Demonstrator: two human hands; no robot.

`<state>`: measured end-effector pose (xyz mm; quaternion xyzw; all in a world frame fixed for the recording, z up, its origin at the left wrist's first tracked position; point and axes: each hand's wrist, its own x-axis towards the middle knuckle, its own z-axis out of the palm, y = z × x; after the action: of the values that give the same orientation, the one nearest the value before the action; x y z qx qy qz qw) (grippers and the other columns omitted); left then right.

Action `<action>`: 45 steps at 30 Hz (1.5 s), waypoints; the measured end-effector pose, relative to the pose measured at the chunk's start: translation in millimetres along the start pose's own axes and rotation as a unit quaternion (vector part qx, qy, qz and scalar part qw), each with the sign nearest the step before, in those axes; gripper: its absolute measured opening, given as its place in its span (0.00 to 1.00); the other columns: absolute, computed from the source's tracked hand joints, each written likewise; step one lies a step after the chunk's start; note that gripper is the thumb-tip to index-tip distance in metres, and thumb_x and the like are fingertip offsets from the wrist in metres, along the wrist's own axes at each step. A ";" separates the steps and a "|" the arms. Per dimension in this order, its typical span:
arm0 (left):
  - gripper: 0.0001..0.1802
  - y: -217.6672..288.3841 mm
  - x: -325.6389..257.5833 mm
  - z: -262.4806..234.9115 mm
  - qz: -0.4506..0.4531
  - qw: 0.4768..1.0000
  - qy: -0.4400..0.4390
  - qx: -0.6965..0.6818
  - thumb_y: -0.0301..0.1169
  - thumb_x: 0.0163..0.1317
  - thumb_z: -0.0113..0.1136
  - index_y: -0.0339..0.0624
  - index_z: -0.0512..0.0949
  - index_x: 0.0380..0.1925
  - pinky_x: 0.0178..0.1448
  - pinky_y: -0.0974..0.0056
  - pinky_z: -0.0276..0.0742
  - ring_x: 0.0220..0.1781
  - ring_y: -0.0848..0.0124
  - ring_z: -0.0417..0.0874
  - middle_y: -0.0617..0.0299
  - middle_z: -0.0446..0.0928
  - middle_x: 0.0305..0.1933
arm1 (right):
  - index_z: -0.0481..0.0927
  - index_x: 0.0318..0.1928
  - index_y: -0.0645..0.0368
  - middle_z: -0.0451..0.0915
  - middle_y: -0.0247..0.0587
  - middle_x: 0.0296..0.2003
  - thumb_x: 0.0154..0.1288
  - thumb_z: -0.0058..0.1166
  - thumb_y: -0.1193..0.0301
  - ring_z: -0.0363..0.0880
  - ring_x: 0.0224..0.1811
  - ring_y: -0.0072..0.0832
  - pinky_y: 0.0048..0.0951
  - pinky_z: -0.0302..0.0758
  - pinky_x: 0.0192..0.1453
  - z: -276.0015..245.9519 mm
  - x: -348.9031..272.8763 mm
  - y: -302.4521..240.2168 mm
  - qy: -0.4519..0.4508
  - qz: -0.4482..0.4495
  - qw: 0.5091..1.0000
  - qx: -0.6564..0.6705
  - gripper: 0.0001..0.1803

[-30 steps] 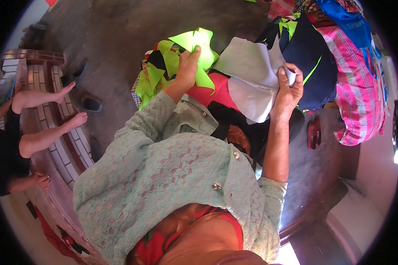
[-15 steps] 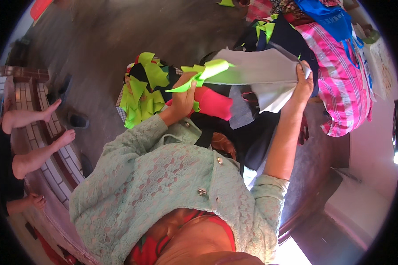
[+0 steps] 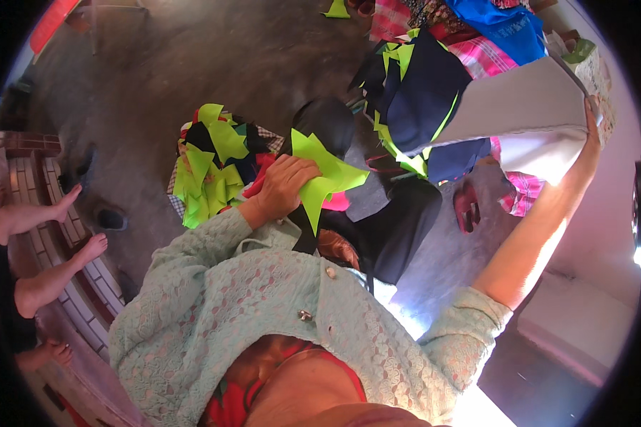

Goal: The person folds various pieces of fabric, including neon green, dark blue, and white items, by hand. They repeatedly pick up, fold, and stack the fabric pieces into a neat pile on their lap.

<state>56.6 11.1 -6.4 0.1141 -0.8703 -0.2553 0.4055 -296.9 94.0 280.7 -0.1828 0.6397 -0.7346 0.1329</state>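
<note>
My left hand [image 3: 285,186] is closed on a neon green fabric scrap [image 3: 327,178], its pointed ends spreading to the right. Beneath it show bits of a pink scrap [image 3: 337,202] and a red scrap [image 3: 260,174]. My right hand [image 3: 588,142], stretched far to the right, grips the edge of a grey-white fabric piece [image 3: 523,103]. That piece hangs taut toward a pile of dark navy and neon green cut pieces [image 3: 424,89]. Beside my left hand sits a checked bag [image 3: 176,186] heaped with neon green, black and red scraps.
A pink plaid bundle [image 3: 486,55] and a blue bag [image 3: 502,27] lie at the far right. Dark red footwear [image 3: 466,206] rests on the floor. At left, another person's bare legs [image 3: 43,281] extend over a tiled step [image 3: 64,235], near a dark slipper [image 3: 111,217].
My right hand has swung outward to the right with the grey-white piece, away from my left hand. The dark and green pile is more exposed. My left hand keeps the green scrap, now lower.
</note>
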 end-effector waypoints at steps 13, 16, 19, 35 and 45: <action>0.14 5.4 16.0 -10.0 -0.045 0.998 -0.033 0.024 0.31 0.44 0.61 0.38 0.75 0.32 0.35 0.60 0.67 0.33 0.60 0.77 0.56 0.77 0.35 | 0.74 0.49 0.67 0.78 0.44 0.42 0.64 0.49 0.67 0.77 0.42 0.29 0.26 0.73 0.46 81.9 110.4 -77.6 -0.232 -0.114 0.966 0.019 0.18; 0.15 7.8 20.1 -9.7 -0.054 0.997 -0.040 0.023 0.33 0.43 0.62 0.38 0.74 0.32 0.35 0.59 0.68 0.33 0.59 0.77 0.56 0.77 0.35 | 0.74 0.49 0.67 0.78 0.44 0.41 0.61 0.52 0.68 0.78 0.42 0.30 0.27 0.74 0.46 75.4 128.5 -68.7 -0.242 -0.129 0.960 0.056 0.19; 0.17 4.9 19.9 -6.3 -0.048 0.998 -0.045 0.021 0.35 0.43 0.63 0.38 0.74 0.32 0.35 0.59 0.68 0.33 0.59 0.77 0.55 0.77 0.35 | 0.74 0.48 0.67 0.78 0.45 0.40 0.58 0.56 0.68 0.78 0.41 0.31 0.29 0.75 0.45 36.9 150.0 -16.1 -0.188 -0.106 0.975 0.050 0.20; 0.17 9.2 21.0 0.5 -0.039 0.995 -0.072 0.049 0.34 0.42 0.61 0.37 0.75 0.33 0.36 0.59 0.68 0.35 0.58 0.77 0.55 0.77 0.35 | 0.72 0.45 0.69 0.77 0.42 0.35 0.50 0.68 0.63 0.76 0.32 0.29 0.30 0.74 0.34 -134.8 144.0 229.9 0.115 0.056 0.992 -0.014 0.28; 0.14 11.7 19.0 -0.5 -0.040 0.997 -0.053 0.048 0.30 0.44 0.59 0.38 0.75 0.34 0.37 0.59 0.70 0.36 0.57 0.77 0.55 0.76 0.35 | 0.66 0.55 0.70 0.77 0.46 0.38 0.48 0.67 0.77 0.78 0.35 0.32 0.29 0.77 0.37 -173.1 103.3 219.6 0.133 0.012 0.991 -0.030 0.33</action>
<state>44.8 13.0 12.5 0.1541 -0.8967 -0.2345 0.3424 -474.0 171.8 53.9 -0.0799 0.6757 -0.7311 0.0502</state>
